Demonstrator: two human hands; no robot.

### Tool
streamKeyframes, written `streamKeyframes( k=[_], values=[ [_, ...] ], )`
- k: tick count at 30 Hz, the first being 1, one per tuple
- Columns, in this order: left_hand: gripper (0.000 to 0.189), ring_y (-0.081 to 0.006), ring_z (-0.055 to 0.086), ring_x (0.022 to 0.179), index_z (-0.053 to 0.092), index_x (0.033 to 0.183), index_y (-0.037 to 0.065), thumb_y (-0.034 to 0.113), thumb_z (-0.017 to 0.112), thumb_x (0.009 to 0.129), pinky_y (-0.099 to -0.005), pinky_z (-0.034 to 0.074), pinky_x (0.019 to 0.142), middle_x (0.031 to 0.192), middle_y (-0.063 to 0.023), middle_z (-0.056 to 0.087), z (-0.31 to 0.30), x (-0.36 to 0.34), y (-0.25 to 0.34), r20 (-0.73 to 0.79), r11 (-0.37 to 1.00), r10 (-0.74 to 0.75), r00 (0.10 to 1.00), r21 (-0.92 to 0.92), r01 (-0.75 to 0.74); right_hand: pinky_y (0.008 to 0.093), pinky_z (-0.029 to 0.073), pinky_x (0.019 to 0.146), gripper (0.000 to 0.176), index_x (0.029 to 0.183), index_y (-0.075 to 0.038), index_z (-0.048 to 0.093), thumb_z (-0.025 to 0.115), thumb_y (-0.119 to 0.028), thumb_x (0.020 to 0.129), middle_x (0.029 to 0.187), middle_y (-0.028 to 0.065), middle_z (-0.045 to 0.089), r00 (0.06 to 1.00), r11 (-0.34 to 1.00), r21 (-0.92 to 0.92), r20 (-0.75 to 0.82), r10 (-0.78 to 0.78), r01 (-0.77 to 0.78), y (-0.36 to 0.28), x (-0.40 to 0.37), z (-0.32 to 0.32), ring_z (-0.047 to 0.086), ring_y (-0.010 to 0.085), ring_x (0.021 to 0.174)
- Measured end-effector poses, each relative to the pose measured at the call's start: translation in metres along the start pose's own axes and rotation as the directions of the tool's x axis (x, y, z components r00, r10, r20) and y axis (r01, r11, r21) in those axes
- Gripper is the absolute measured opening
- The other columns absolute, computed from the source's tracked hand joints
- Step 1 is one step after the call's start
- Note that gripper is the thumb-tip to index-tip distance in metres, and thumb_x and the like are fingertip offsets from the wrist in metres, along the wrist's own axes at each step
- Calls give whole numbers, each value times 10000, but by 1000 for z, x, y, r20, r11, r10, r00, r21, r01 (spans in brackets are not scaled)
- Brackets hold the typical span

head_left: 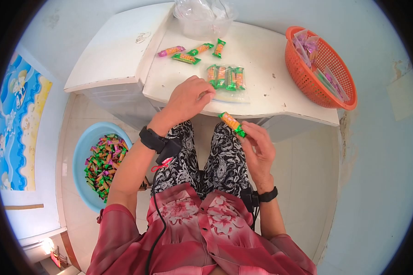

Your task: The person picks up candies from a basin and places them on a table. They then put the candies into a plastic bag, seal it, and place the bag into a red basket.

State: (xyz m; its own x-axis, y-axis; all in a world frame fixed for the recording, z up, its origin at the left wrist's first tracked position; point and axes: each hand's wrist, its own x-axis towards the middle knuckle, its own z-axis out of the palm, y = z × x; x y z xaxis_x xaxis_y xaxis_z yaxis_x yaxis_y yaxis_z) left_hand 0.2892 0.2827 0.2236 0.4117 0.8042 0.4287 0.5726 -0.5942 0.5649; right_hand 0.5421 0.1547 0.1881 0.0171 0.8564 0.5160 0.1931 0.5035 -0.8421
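Note:
A clear zip bag (237,95) lies flat near the table's front edge, with several green-and-orange wrapped candies (221,77) lined up inside. My left hand (191,97) is closed, thumb and fingers pinched at the bag's left corner by its mouth. Between the thumb and fingers of my right hand (260,147) is one wrapped candy (232,124), orange with green ends, held just off the table edge, below the bag. Behind the bag lie loose candies: a purple one (171,51) and green ones (186,58), (200,49) and a green one standing apart (219,48).
An orange perforated basket (294,65) holding filled bags stands on the table's right. At the back is a clear plastic tub (202,28) with plastic bags. A blue basin (81,151) full of candies sits on the floor at left. The white table (266,91) has a curved front edge.

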Motion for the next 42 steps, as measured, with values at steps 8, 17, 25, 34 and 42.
streamKeyframes(
  k=[8,17,25,34,42],
  values=[
    [162,-183,615,934,736,1078,41,194,704,1035,-329,524,759,1002,-65,664,-11,13,12,-4,976,-76,997,-206,73,346,632,853,371,1234,-3,772,782,137,890,1195,151,759,967,947,-207,-8,-253,246,-15,27,13,752,260,1052],
    [156,-140,637,953,729,1064,24,177,705,1041,-297,535,791,1049,-41,655,-15,21,18,-5,949,-164,986,-274,156,371,638,797,339,1183,2,766,789,127,868,1152,153,756,888,824,-379,-9,-459,421,-13,60,23,770,292,957],
    [175,-128,642,960,756,1104,25,187,724,1044,-289,531,790,1067,-36,667,-10,19,17,-67,935,-196,978,-312,166,361,624,768,303,1147,-28,761,787,97,872,1105,131,759,938,881,-340,10,-345,328,1,55,28,768,279,925],
    [136,-126,633,950,767,1141,16,103,723,1047,-267,526,787,1085,-49,655,10,8,30,-203,923,-157,967,-377,71,360,575,662,240,1048,-50,720,793,68,852,1064,98,787,936,880,-389,-106,-335,271,16,83,58,735,268,767],
    [142,-148,646,965,752,1173,4,62,701,1055,-286,552,826,1100,-77,647,25,-4,29,-311,927,-125,942,-376,-1,377,555,634,172,1055,-82,714,782,-3,917,975,100,761,977,918,-379,-121,-174,117,24,96,74,700,298,700]
  ],
)
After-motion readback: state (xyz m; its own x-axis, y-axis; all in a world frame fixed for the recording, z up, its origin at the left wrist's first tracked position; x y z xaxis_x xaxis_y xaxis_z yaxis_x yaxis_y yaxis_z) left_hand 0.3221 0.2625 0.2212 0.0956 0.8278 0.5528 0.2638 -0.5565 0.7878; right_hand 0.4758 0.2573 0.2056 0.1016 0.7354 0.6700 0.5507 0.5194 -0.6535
